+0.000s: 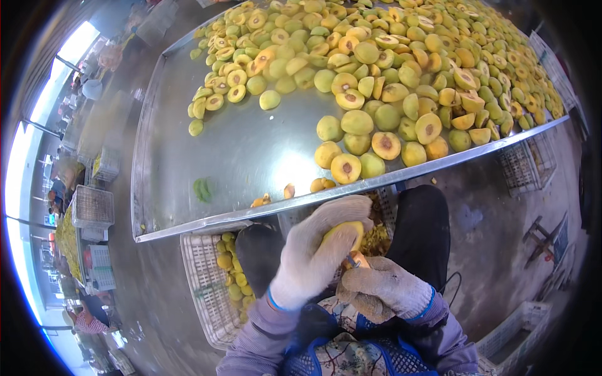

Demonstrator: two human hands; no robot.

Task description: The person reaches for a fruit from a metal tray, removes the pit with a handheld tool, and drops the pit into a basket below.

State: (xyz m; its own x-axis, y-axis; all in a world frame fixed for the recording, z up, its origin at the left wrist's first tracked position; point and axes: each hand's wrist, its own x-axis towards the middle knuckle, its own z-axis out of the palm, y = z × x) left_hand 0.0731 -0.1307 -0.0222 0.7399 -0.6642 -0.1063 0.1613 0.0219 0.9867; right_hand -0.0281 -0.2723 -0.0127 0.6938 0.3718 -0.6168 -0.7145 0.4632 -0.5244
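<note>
My left hand, in a knitted work glove, grips a yellow-green piece of stone fruit just below the front rim of a metal table. My right hand, also gloved, is closed around a small hand tool with an orange part and a bit of metal. Its tip is close to the fruit, but the fingers hide most of it. Beyond the rim, many halved stone fruits are heaped on the sheet-metal tabletop, several with brown centres facing up.
Beside my left leg stands a white plastic crate holding fruit halves. Between my knees, a container holds scraps. Small fruit pieces and a green leaf lie near the front rim. Another crate stands at lower right.
</note>
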